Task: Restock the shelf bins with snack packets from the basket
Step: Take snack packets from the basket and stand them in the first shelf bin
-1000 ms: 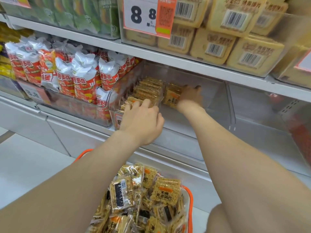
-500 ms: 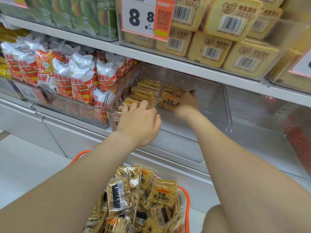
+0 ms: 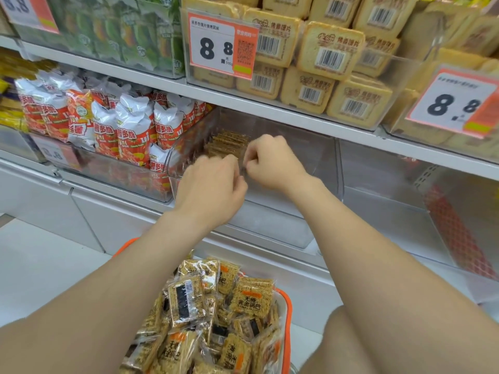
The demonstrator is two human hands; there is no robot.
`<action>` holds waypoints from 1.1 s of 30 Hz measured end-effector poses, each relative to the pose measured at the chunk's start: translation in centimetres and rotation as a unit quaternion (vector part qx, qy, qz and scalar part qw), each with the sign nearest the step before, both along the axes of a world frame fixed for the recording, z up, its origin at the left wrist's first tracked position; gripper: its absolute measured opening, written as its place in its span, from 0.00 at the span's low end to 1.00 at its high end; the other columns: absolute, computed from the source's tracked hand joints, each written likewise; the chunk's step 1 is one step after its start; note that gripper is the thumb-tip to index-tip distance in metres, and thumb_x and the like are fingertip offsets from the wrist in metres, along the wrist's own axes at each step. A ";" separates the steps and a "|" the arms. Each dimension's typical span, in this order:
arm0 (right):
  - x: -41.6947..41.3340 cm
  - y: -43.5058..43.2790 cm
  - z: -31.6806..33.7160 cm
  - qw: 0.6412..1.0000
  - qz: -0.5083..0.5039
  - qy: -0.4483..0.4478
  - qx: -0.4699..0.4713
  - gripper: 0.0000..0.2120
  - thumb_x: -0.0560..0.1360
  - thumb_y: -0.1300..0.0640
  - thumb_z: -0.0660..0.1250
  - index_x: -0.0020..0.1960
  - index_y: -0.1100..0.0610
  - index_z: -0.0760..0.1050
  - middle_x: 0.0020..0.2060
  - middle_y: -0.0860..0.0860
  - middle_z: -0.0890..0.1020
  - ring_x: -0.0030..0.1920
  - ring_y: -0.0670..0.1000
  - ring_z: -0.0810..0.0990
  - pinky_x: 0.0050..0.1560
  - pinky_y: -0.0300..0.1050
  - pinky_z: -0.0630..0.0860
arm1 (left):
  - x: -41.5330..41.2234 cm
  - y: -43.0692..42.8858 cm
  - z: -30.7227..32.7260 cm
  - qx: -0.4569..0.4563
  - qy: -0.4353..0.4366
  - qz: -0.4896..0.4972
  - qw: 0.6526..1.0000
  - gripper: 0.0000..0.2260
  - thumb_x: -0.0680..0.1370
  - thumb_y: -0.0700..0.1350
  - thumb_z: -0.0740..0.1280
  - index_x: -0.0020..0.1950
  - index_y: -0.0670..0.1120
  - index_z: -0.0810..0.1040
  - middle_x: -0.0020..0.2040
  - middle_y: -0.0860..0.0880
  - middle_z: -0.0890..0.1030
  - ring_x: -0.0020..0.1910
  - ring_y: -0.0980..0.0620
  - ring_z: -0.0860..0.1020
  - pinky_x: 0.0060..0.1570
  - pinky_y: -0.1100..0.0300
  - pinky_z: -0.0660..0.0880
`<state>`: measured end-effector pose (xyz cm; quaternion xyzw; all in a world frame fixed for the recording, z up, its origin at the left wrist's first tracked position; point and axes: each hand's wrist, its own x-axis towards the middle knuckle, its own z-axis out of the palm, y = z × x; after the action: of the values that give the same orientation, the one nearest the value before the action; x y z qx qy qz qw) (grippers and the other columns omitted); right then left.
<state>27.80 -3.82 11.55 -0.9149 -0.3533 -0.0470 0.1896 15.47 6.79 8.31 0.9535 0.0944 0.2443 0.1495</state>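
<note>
A clear shelf bin (image 3: 328, 168) on the middle shelf holds a row of golden snack packets (image 3: 228, 140) standing on edge along its left side. My left hand (image 3: 213, 184) reaches into the bin with its fingers curled over the front end of that row. Right beside it, almost touching, my right hand (image 3: 272, 163) pinches a packet against the row's right side; the packet is mostly hidden by my fingers. Below, the orange-rimmed basket (image 3: 287, 306) is heaped with several more of these packets (image 3: 251, 296).
Red and white chip bags (image 3: 132, 130) fill the bin to the left. Another clear bin (image 3: 378, 190) stands to the right. The shelf above carries yellow toast packs (image 3: 332, 52), green packets (image 3: 113, 31) and price tags (image 3: 221, 47). White floor lies at the left.
My right hand has drawn back from deep in the bin to the front of the row, next to my left hand. The camera has tilted up slightly.
</note>
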 end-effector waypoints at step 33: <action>-10.7 -5.6 -5.0 0.929 0.053 0.159 -0.329 0.21 0.76 0.63 0.59 0.67 0.53 0.76 0.60 0.55 0.80 0.59 0.59 0.81 0.59 0.60 0.81 | -9.3 -11.4 -14.0 0.127 0.640 -0.313 0.690 0.26 0.78 0.62 0.72 0.67 0.43 0.82 0.61 0.49 0.84 0.57 0.45 0.83 0.60 0.47 0.81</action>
<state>17.14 -9.44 6.57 -0.9015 -0.3619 0.2281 -0.0657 6.13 -4.62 -5.67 0.8625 -0.1690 -0.4770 -0.0023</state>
